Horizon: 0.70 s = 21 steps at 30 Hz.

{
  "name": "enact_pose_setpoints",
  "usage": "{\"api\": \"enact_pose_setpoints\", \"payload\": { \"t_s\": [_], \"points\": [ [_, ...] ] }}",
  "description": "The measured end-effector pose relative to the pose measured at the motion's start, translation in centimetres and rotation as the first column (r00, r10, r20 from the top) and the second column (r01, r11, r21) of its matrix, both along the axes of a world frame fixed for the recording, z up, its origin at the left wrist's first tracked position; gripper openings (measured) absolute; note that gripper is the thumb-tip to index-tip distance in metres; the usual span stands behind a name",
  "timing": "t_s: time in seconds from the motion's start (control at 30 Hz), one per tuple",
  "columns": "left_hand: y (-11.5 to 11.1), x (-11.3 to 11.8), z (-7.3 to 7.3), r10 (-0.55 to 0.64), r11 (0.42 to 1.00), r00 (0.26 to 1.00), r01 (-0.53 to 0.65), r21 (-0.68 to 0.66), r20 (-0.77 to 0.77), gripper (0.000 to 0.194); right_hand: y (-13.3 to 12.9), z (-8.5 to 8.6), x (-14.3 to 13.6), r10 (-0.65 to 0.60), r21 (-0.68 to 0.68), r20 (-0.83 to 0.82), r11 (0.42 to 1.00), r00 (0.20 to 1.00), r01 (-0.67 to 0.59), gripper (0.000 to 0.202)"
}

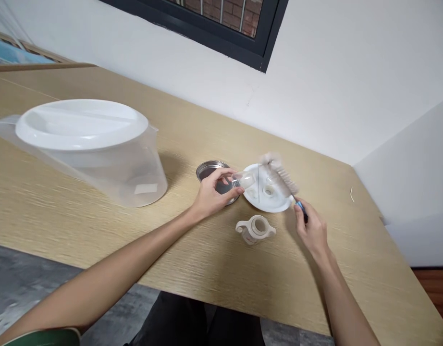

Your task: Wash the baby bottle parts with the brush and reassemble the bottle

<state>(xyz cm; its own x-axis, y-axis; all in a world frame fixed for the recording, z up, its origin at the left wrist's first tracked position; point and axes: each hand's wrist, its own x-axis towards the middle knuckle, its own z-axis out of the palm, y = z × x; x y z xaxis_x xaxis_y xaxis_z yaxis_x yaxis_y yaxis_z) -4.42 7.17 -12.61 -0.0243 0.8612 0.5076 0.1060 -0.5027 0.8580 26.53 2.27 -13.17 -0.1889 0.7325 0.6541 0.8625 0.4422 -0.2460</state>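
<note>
My left hand (217,191) is closed around a small clear plastic cup (246,179), which looks like a bottle cap and is tipped toward the right. In my right hand (311,226) is a bottle brush (283,180), gripped by its blue handle; its white bristle head, slightly blurred, is to the right of the cup and apart from it. Beneath both lies a white plate (270,207) with a small ring-shaped part (268,191) on it. Nearer to me stands an open baby bottle (255,230) with two side handles.
A round metal dish (203,166) sits partly hidden behind my left hand. At the left stands a large translucent pitcher (135,168) with a white lid. A thin pale strip (351,194) lies on the wooden table (207,259) at the right. A wall (315,96) borders the table's far side.
</note>
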Motion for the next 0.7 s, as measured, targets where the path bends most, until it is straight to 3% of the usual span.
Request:
{"api": "enact_pose_setpoints", "payload": {
  "t_s": [0.1, 0.2, 0.33, 0.53, 0.7],
  "points": [
    [0.1, 0.1, 0.0, -0.070, 0.997, 0.993, 0.074, -0.035, 0.098, 0.046, -0.1, -0.3, 0.3, -0.060, 0.084, -0.100, 0.994, 0.993, 0.069, 0.028],
    [0.2, 0.2, 0.0, -0.125, 0.986, 0.972, 0.144, -0.081, 0.200, 0.046, -0.6, -0.2, -0.1, 0.023, 0.135, -0.043, 0.991, 0.999, -0.017, 0.026],
    [0.1, 0.3, 0.2, -0.115, 0.984, 0.960, 0.145, -0.102, 0.256, 0.051, -0.8, 0.4, -0.9, 0.124, 0.048, 0.103, 0.990, 0.987, -0.130, 0.026],
    [0.1, 0.3, 0.3, -0.125, 0.979, 0.955, 0.162, -0.123, 0.268, 0.052, -0.5, 0.2, -0.3, -0.019, 0.109, 0.005, 0.994, 1.000, 0.018, 0.027],
    [0.2, 0.3, 0.6, -0.139, 0.972, 0.951, 0.184, -0.145, 0.277, 0.058, -0.8, 0.1, -0.8, 0.105, 0.027, 0.073, 0.994, 0.992, -0.107, 0.027]
  ]
}}
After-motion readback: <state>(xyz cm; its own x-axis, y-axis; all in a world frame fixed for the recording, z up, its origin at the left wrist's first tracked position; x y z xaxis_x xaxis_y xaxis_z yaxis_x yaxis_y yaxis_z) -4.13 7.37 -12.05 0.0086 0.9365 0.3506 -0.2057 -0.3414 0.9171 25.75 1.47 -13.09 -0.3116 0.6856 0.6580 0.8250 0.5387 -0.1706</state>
